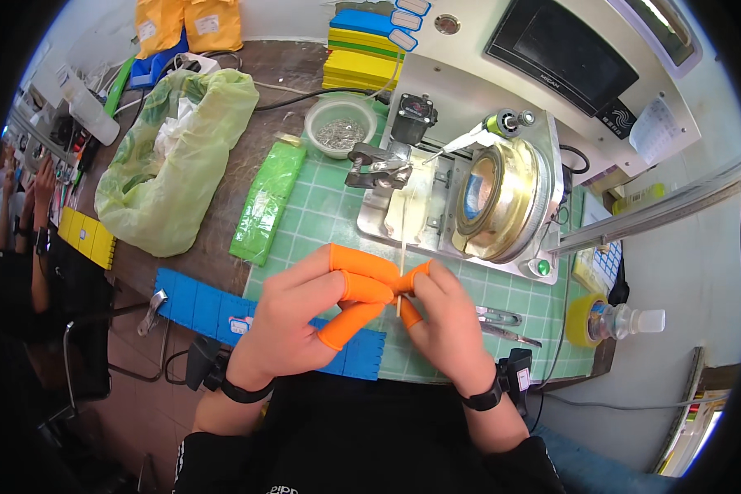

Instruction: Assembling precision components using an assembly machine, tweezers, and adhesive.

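Note:
My left hand (pixel 300 305) and my right hand (pixel 446 321) meet above the front of the green mat, orange finger cots on several fingers. Both are closed, fingertips pinched together around a thin pale stick (pixel 403 247). The stick points away from me toward the bench machine (pixel 403 206), and its near end shows below the fingertips. Whether anything smaller sits between the fingertips is hidden. Beyond my hands, the machine carries a metal clamp (pixel 380 167), a round brass-coloured dish (pixel 502 198) and a green-and-black dispensing nozzle (pixel 502 125).
Tweezers (pixel 509 333) lie right of my right hand. A blue strip (pixel 206 305) runs along the front edge. Leftward are a green packet (pixel 267 202), a tub of small metal parts (pixel 340 128) and a bag-lined box (pixel 173 165). A clear bottle (pixel 626 321) stands far right.

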